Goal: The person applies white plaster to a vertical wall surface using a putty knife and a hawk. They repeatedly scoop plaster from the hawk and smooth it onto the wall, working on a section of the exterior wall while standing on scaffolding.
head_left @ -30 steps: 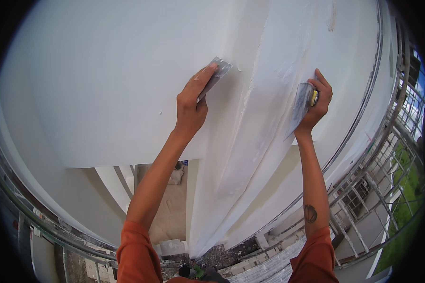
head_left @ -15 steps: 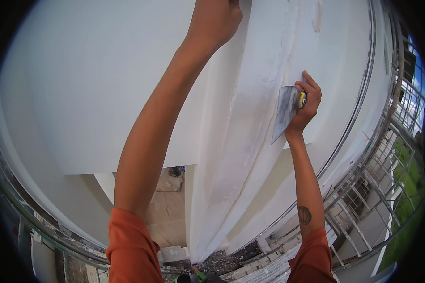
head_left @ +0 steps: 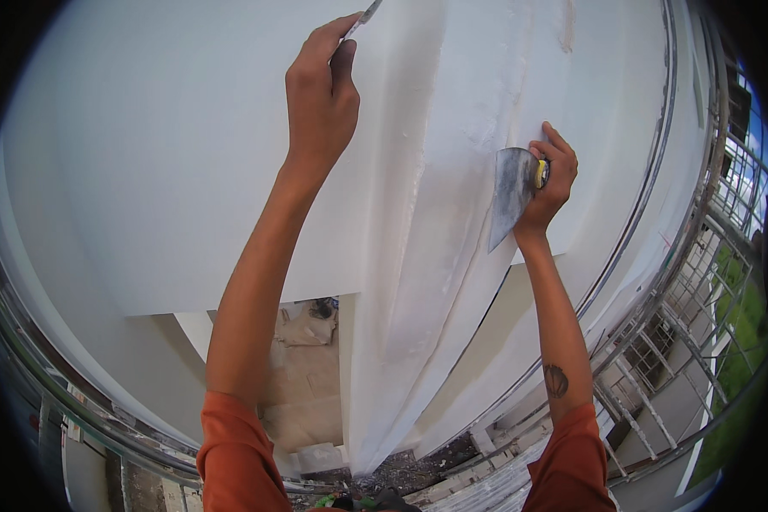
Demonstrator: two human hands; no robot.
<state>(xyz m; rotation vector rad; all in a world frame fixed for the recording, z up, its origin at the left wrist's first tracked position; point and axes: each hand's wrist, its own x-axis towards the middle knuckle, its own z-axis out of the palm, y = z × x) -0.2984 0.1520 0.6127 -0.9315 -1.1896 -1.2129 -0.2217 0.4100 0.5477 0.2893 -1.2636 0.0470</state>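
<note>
Plastering is going on at the outer corner of a white wall [head_left: 188, 171], high above the ground: the left hand [head_left: 320, 94] is closing around a narrow putty knife [head_left: 365, 15] and reaching up near the top of the picture, just left of the corner ridge [head_left: 418, 205], while the right hand [head_left: 550, 183] is gripping a wide filling blade [head_left: 510, 194] laid flat against the rough, freshly filled strip to the right. Judging by the streaks, the smoothing pass is partway along; the next stroke seems to call for steady pressure along the ridge. Scaffold rails [head_left: 700, 282] are crowding the right side, a window opening [head_left: 303, 375] gaping below.
</note>
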